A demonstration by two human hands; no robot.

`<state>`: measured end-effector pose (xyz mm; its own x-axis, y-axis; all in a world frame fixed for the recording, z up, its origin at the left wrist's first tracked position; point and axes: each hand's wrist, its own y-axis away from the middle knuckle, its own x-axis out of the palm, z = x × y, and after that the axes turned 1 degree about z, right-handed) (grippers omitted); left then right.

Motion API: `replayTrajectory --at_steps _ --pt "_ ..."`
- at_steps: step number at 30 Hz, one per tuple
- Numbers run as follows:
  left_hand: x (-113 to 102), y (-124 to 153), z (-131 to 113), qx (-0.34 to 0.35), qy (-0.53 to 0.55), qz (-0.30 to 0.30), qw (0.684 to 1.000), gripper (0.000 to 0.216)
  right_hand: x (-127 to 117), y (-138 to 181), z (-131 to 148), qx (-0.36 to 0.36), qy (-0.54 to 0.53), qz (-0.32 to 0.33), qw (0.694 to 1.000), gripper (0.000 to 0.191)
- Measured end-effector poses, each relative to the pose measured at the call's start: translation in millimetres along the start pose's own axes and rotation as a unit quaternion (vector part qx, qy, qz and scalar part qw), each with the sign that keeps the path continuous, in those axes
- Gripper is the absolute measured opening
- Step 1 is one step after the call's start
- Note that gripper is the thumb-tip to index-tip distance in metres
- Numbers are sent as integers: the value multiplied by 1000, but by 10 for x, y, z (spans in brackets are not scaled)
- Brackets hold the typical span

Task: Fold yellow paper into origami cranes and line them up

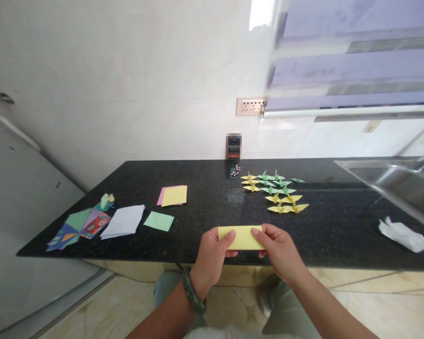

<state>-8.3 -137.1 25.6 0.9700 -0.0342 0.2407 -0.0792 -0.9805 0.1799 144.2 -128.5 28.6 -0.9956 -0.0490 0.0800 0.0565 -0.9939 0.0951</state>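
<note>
Between my two hands is a yellow sheet of paper [242, 238], folded into a long rectangle and held near the counter's front edge. My left hand [215, 252] pinches its left end, thumb on top and fingers beneath. At the right end, my right hand [277, 247] grips it the same way. Beyond my hands stand several yellow paper cranes [281, 208] and several green paper cranes [269, 190], grouped right of centre. To the left lie a yellow square of paper [175, 196] on a pink one [160, 196], and a green piece of paper [159, 221].
White paper sheets [123, 221] and a colourful paper piece [78, 228] lie on the left of the black counter [205, 181]. A phone-like object [233, 147] leans on the wall below a socket strip [251, 106]. At right are a crumpled tissue [403, 234] and a sink [403, 181].
</note>
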Motion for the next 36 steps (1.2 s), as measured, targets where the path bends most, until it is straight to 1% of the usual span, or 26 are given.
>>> replayTrajectory --at_steps 13,20,27,29,31,33,36 --pt "32 25 -48 -6 15 -2 1000 37 -11 1 9 3 -3 -3 1000 34" --pt "35 36 -63 -4 3 -3 1000 35 -21 5 -1 0 -1 5 1000 33" --pt "22 27 -61 -18 4 -1 1000 31 -37 -17 -16 -13 31 9 999 34" --pt "-2 11 -83 -17 -19 -1 1000 27 -57 -24 -25 -21 58 16 998 34" --pt "-36 -12 -120 2 -81 6 997 25 -81 -32 -27 -32 101 29 994 35" --pt "-71 -39 -168 9 -151 34 988 24 -100 -38 -19 -50 156 50 985 35" --pt "-109 -69 -238 4 -218 80 973 27 -107 -42 15 -79 224 87 968 34"
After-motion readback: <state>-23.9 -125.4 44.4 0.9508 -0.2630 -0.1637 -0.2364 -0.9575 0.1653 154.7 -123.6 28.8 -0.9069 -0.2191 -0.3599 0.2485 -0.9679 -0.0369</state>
